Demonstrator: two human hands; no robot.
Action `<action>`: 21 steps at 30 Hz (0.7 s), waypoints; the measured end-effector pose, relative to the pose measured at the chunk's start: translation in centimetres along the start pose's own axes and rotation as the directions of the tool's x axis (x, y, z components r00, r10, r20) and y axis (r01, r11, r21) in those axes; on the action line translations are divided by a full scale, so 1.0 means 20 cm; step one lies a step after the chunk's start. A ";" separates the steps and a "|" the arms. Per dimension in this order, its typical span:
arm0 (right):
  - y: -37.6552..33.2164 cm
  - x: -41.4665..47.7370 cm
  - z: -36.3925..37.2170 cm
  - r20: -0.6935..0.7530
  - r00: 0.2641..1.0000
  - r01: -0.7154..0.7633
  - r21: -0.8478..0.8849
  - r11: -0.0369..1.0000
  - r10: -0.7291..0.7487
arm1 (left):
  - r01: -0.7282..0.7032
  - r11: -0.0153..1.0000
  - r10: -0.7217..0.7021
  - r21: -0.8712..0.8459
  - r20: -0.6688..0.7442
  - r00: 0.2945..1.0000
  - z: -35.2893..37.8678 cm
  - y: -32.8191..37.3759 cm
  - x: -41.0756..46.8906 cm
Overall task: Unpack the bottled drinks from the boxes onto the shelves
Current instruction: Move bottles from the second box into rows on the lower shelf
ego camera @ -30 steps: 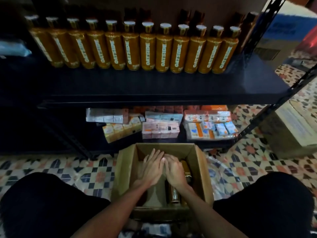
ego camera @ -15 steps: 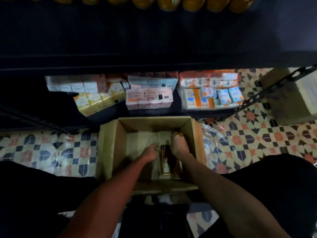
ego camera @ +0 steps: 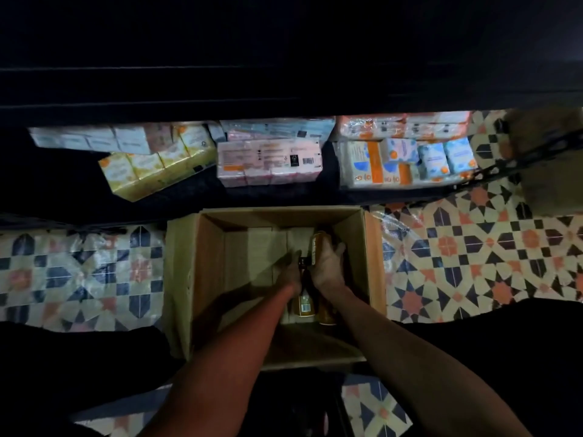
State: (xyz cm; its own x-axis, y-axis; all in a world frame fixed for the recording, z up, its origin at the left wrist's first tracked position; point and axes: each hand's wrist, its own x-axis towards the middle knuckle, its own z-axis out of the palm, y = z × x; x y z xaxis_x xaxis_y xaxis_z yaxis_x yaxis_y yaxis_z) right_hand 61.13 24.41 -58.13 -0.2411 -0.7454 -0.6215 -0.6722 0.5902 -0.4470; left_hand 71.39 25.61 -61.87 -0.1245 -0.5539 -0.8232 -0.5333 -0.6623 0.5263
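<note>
Bottles [ego camera: 305, 305] are partly hidden by the left hand [ego camera: 288, 272] and right hand [ego camera: 328, 266]; label print is blurred beyond reading.

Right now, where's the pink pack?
In the head view, the pink pack lies mid-shelf, between the yellow packs and the blue-and-orange packs, just beyond the cardboard box.

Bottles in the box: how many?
3 bottles: one in the right hand, one beside the left hand, one under the right wrist. More may be hidden.

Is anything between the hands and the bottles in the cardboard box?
Nothing visible. In the open cardboard box the right hand grips an orange bottle, and the left hand lies against the neck of a second bottle.
</note>
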 end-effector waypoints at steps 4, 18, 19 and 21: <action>-0.01 0.01 -0.01 0.195 0.970 -0.168 0.108 0.980 0.145 | -0.040 0.996 0.039 0.078 0.004 0.999 -0.09 0.04 -0.05; 0.06 -0.15 0.18 0.444 0.888 -0.071 -0.128 0.989 0.122 | 0.051 0.998 -0.052 0.047 0.017 0.999 -0.34 -0.13 -0.03; 0.06 -0.14 0.17 0.459 0.881 -0.064 -0.128 0.990 0.116 | 0.050 0.998 -0.050 0.048 0.000 0.999 -0.33 -0.14 -0.03; 0.06 -0.11 0.15 0.467 0.881 -0.007 -0.157 0.988 0.081 | 0.050 0.997 -0.048 0.052 -0.028 0.998 -0.32 -0.14 -0.02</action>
State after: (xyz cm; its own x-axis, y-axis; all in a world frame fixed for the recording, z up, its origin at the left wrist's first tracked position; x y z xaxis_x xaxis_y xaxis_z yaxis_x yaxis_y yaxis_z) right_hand 62.97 27.64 -59.20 0.0604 -0.4638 -0.8839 -0.7717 0.5399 -0.3360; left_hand 78.28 24.52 -61.59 -0.0754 -0.5351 -0.8414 -0.5818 -0.6617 0.4729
